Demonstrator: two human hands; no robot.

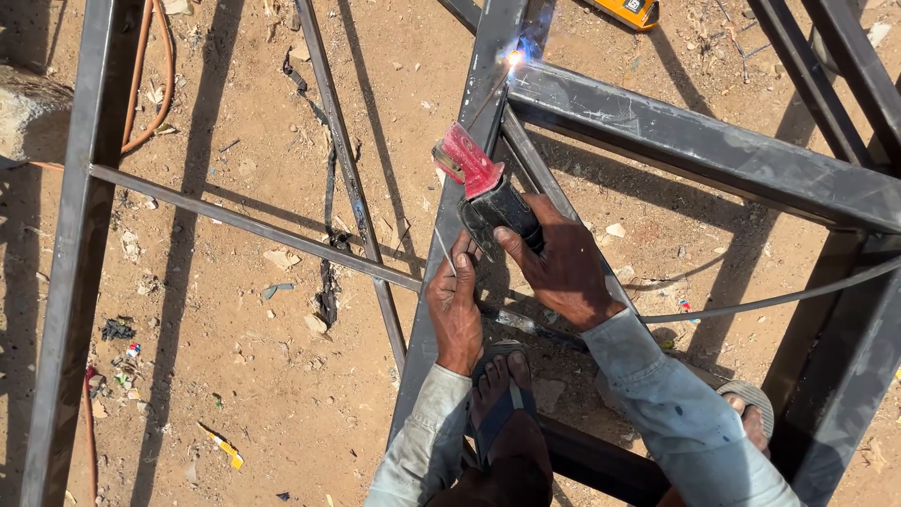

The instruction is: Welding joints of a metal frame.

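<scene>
— Overhead, then: what is the right hand (561, 272) doing?

— Fingers wrapped shut round the black grip of an electrode holder (488, 192). Red clamp head sticks out past the fingertips, up and to the left. A thin welding rod (492, 99) runs on from the clamp to a bright spark (513, 56) at the joint of the steel frame (694, 141).

— And the left hand (454, 305)?

— Sits just below the holder, resting on the upright steel bar (441, 282). Fingers curled, tips touching the underside of the black grip. Something thin and pale shows between those fingers, possibly a spare rod; the view is too small to be sure.

— Cable?

— Grey cable (779, 299) trails away behind the right wrist, off to the right, passing over the dark frame member.

— What lies about the hands?

— Below the left wrist, a foot in a sandal (502, 394) stands on a lower bar. Beyond the left knuckles, a thin cross rod (253, 228) crosses sandy ground (235, 376) strewn with scraps. Orange hose (155, 84) curls at far left. A yellow tool (633, 9) lies at the top edge, well past the spark.
</scene>
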